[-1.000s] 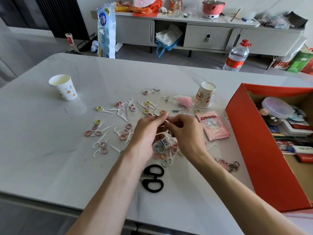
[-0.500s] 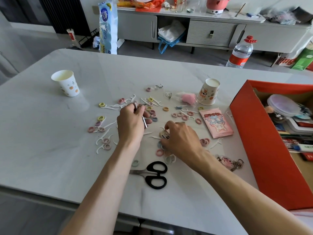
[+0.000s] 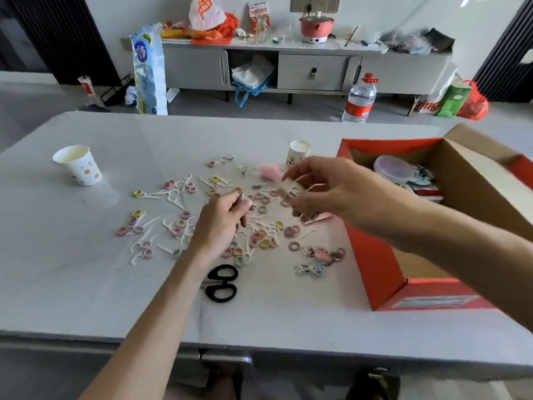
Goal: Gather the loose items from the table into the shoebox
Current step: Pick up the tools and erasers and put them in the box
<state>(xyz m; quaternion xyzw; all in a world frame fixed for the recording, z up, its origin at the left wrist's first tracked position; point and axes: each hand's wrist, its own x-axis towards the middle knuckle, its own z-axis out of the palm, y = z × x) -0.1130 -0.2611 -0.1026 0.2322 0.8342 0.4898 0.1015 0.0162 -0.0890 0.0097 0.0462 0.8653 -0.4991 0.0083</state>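
Small coloured hair rings point(image 3: 264, 242) and white floss picks point(image 3: 144, 240) lie scattered over the grey table point(image 3: 86, 284). My left hand point(image 3: 222, 223) hovers over them, fingers curled on a thin metal piece. My right hand point(image 3: 326, 192) is raised above the table and pinches a small clear packet point(image 3: 287, 190), just left of the red shoebox point(image 3: 372, 255). The box stands open at the right with several items inside. Black scissors point(image 3: 221, 282) lie near my left forearm. Charm keychains point(image 3: 320, 259) rest beside the box.
A paper cup point(image 3: 78, 164) stands at the left and another paper cup point(image 3: 298, 153) behind my right hand. A pink pouch point(image 3: 269, 173) lies near it. The table's front edge is close to me. A water bottle point(image 3: 360, 99) and a cabinet point(image 3: 288, 67) stand beyond.
My right hand has lifted off the table with the small packet and moved right toward the shoebox. My left hand has stayed over the items, holding the thin metal piece.
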